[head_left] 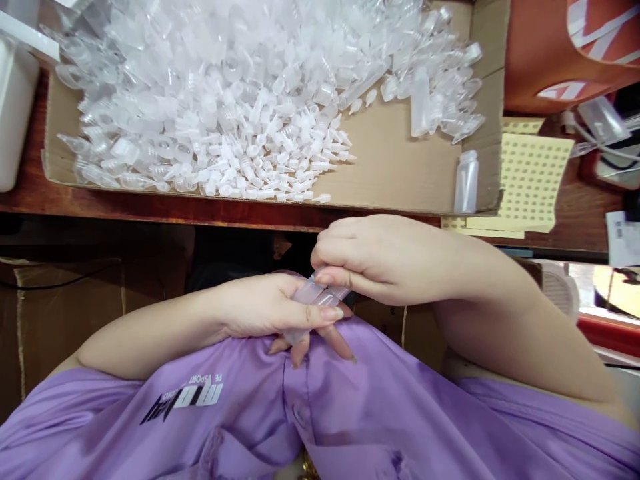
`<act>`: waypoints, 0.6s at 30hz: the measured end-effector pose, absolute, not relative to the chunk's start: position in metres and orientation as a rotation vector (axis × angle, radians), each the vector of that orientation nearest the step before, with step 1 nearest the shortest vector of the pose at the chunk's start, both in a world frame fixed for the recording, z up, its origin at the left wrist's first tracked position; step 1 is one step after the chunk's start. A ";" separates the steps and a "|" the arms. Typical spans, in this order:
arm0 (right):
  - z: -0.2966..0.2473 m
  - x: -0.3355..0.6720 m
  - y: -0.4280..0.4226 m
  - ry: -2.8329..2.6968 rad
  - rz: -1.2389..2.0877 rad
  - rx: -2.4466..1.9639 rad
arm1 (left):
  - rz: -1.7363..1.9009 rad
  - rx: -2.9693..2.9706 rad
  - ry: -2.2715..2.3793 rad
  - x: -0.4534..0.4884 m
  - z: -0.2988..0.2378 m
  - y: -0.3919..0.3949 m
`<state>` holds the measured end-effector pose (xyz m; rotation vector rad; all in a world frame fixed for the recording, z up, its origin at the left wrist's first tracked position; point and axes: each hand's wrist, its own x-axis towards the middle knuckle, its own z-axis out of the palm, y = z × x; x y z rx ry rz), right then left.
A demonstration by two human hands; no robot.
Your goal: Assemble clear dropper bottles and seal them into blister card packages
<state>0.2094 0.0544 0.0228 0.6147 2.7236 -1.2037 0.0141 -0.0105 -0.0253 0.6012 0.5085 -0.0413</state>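
Close in front of my body, my left hand (273,307) is wrapped around what look like two small translucent plastic bottles (307,292), held at a tilt. Its thumb lies across them and some fingers stick out below. My right hand (375,257) closes over the upper end of the bottles, thumb and fingers pinched together. Whatever sits inside that pinch is hidden by the fingers. Beyond the hands, white nozzle tips (265,170) and clear pointed caps (120,150) are heaped in a shallow cardboard box (395,170).
One bottle (467,183) stands at the box's near right corner; another bottle (420,103) lies farther back. Yellow sticker sheets (533,180) are right of the box, below an orange bag (535,60). A white container (15,120) stands left. The wooden table edge (200,217) runs before me.
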 end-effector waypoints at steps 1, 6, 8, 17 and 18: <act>0.022 0.209 0.054 2.717 -1.224 0.631 | -0.045 0.610 0.512 0.014 -0.024 -0.010; 0.013 0.216 0.041 2.681 -1.657 1.011 | 0.109 0.580 0.590 0.011 -0.011 -0.005; 0.008 0.218 0.030 2.576 -2.014 1.251 | 0.203 0.560 0.579 0.007 -0.005 -0.002; 0.010 0.191 0.011 1.909 -2.756 1.321 | 0.201 0.561 0.560 0.001 0.007 0.017; 0.012 0.188 0.012 1.768 -2.805 1.377 | 0.212 0.491 0.545 0.003 0.007 0.018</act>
